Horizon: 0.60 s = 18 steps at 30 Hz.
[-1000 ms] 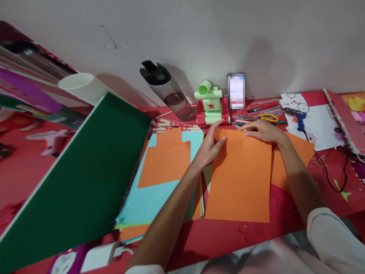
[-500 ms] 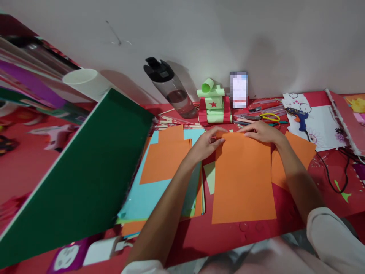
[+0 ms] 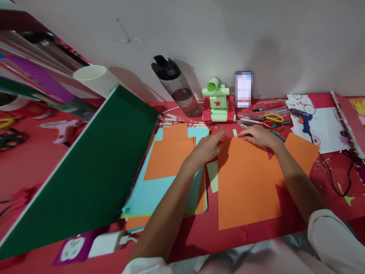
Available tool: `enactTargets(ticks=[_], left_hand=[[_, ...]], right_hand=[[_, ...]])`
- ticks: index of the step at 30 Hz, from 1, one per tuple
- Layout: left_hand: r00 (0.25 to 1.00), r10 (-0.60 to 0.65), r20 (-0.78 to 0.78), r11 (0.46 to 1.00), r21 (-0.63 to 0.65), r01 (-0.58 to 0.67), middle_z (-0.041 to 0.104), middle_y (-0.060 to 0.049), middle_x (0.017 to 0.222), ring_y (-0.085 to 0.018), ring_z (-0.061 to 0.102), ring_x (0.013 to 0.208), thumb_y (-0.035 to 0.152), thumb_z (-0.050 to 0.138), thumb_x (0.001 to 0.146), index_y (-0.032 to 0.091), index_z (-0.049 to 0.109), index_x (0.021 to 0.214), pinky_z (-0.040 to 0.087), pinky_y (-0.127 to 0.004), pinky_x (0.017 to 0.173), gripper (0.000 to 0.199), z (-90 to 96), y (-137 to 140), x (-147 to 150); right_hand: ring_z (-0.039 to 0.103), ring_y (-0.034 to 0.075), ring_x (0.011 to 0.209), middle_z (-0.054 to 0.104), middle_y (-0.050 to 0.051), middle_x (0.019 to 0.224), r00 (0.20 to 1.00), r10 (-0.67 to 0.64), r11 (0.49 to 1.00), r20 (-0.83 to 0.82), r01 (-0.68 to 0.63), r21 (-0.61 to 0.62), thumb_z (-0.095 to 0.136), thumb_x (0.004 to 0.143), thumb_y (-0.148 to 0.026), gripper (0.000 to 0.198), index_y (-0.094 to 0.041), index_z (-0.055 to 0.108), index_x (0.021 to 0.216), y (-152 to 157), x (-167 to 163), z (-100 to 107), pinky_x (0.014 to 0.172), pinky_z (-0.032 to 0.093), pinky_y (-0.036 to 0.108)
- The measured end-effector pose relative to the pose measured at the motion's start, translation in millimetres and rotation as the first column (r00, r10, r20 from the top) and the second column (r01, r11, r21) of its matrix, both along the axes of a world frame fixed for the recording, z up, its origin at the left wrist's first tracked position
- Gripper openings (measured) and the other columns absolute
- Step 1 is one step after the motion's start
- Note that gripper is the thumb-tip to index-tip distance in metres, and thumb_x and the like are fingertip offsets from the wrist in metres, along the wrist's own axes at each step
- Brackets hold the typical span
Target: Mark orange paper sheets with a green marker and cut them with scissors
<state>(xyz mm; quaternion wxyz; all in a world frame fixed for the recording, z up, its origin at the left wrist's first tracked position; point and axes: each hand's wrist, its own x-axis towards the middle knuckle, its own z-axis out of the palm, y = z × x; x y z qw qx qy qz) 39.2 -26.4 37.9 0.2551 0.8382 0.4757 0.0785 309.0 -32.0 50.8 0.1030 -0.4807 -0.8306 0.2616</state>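
A large sheet of orange paper [image 3: 248,186] lies on the red tabletop in front of me. My left hand [image 3: 207,147] is at its far left corner, with the fingers bent and pinching the edge. Along the same far edge, my right hand [image 3: 258,136] pinches the paper nearer the middle, its fingertips pointing left. The two hands are a short gap apart. Another orange piece [image 3: 302,152] shows partly beneath my right forearm. To the left, a smaller orange sheet [image 3: 168,158] rests on a stack of light blue paper [image 3: 154,194].
A green board [image 3: 85,182] stands tilted at left. Along the wall are a water bottle [image 3: 179,89], a green-and-red paper model [image 3: 219,103] and a phone [image 3: 243,89]. Scissors [image 3: 272,121], a blue glue gun [image 3: 305,121] and its black cord [image 3: 330,179] lie at right.
The large orange sheet has turned slightly and its far edge has come a little toward me, both hands moving with it. The whole view has shifted slightly.
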Motion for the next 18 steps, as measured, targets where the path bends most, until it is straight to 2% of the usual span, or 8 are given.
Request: enactTargets(ticks=[4,11,15,18], left_hand=[[0.999,-0.010,-0.052,1.000,0.007,0.010,0.078,-0.009,0.106,-0.035,0.073,0.100,0.008,0.054,0.085,0.028,0.062,0.126,0.048,-0.039,0.081,0.047,1.8,-3.4,1.7],[0.984,0.007,-0.181,1.000,0.018,-0.003,0.075,-0.014,0.116,-0.036,0.071,0.098,0.008,0.048,0.091,0.025,0.059,0.128,0.048,-0.041,0.077,0.041,1.3,-10.5,7.0],[0.964,0.018,-0.267,0.982,0.185,0.033,0.067,-0.017,0.125,-0.034,0.064,0.116,-0.002,0.046,0.085,0.021,0.061,0.126,0.051,-0.041,0.084,0.050,4.0,-16.8,16.7],[0.952,-0.084,-0.294,0.958,0.239,0.158,0.063,-0.017,0.127,-0.033,0.061,0.119,-0.009,0.043,0.080,0.019,0.063,0.128,0.052,-0.041,0.090,0.060,8.7,-21.0,23.3]], right_hand=[[0.073,0.028,0.114,0.081,0.008,0.125,1.000,0.018,1.000,0.010,-0.018,0.018,0.058,0.100,-0.020,0.030,-0.024,0.081,0.120,1.2,-1.6,-6.3,0.095,0.049,0.034],[0.070,0.027,0.115,0.079,0.010,0.123,0.997,0.046,0.998,0.061,-0.049,0.050,0.056,0.101,-0.019,0.029,-0.022,0.079,0.119,-2.9,-8.5,-9.3,0.096,0.047,0.034],[0.070,0.027,0.112,0.078,0.010,0.123,0.998,0.021,0.998,0.064,-0.025,0.056,0.054,0.104,-0.020,0.028,-0.022,0.078,0.118,-5.9,-10.7,-9.1,0.093,0.047,0.035],[0.068,0.027,0.113,0.077,0.010,0.123,0.998,0.014,0.998,0.069,-0.018,0.052,0.055,0.104,-0.020,0.026,-0.022,0.077,0.119,-6.8,-11.5,-8.5,0.092,0.046,0.034]])
